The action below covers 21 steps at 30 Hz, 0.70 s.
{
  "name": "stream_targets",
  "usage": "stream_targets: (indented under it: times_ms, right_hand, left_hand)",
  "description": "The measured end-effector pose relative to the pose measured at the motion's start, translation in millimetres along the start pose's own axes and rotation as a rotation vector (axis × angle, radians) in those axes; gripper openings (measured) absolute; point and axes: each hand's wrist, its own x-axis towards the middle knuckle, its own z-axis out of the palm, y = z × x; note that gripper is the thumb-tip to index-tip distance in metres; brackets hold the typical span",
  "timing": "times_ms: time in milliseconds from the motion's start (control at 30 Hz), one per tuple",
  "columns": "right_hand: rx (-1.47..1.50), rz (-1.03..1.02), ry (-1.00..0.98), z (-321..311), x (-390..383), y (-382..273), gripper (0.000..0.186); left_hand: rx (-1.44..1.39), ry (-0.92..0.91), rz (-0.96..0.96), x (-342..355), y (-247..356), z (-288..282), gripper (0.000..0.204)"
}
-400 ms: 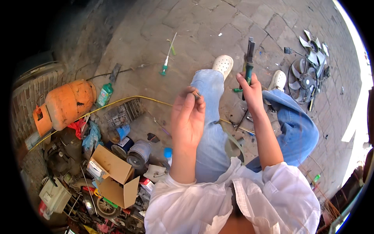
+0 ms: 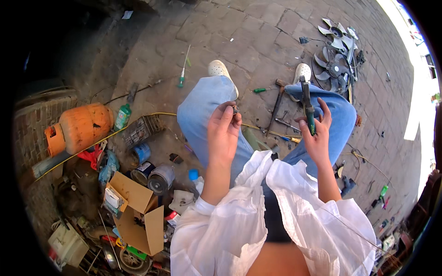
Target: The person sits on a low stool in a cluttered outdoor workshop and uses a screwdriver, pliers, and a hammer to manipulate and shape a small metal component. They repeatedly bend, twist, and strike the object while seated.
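Note:
My left hand (image 2: 224, 133) is pinched around a small coppery, dark-tipped piece (image 2: 235, 110), too small to name, above my left knee. In my right hand (image 2: 317, 140) is a pair of pliers (image 2: 307, 103) with dark metal jaws pointing away from me and green handles. My right thumb and fingertips are at the handles, with one finger stretched out along the side. The pliers are over my right leg, apart from the small piece. On the ground between my legs lie a hammer (image 2: 275, 106) and a green-handled screwdriver (image 2: 260, 90).
At the right lie fan blades with a motor (image 2: 335, 68). A long screwdriver (image 2: 183, 73) lies ahead. To my left are an orange gas cylinder (image 2: 87, 126), a green bottle (image 2: 123, 116), a yellow hose (image 2: 96, 146), cans (image 2: 160, 179) and an open cardboard box (image 2: 152, 230).
My right hand has come down and closer to me with the pliers, and one finger has stretched out. My left hand still pinches the small piece. The view has shifted, showing the hammer more fully.

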Motion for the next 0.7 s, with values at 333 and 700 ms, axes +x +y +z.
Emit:
stream_targets:
  times_ms: [333,700]
  right_hand:
    - [0.876,0.385,-0.636,-50.0,-69.9,-2.2,0.032]
    - [0.758,-0.076,-0.684,-75.2,-110.5,-47.2,0.025]
  left_hand:
    - [0.037,-0.093,-0.051,-84.8,-9.0,28.6,0.017]
    - [0.234,-0.118,0.153,-137.0,6.3,70.3,0.015]
